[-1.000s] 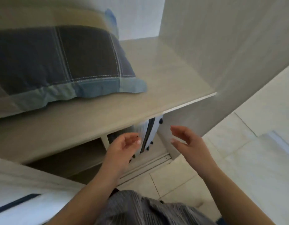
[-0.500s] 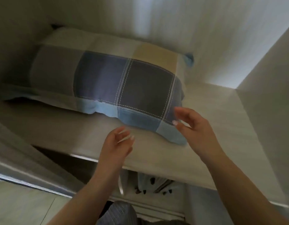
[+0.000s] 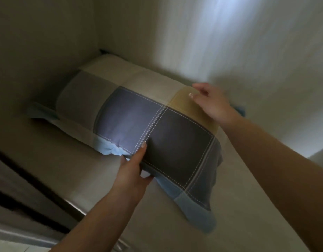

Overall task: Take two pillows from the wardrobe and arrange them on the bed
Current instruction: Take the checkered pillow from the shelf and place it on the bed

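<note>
— Both hands have reached the pillow (image 3: 139, 113) on the wardrobe shelf (image 3: 248, 206)!
— Left hand (image 3: 132, 171) fingers clamped on its near edge, right hand (image 3: 211, 104) fingers spread flat on top; long axis runs far-left to near-right

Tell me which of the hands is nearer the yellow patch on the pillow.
Right. The right hand lies on the yellow patch; the left hand grips the pillow at its near edge, away from it.

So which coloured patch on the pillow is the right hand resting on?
The mustard-yellow patch at the pillow's far right; the right hand lies there, while the left hand grips the front edge.
</note>
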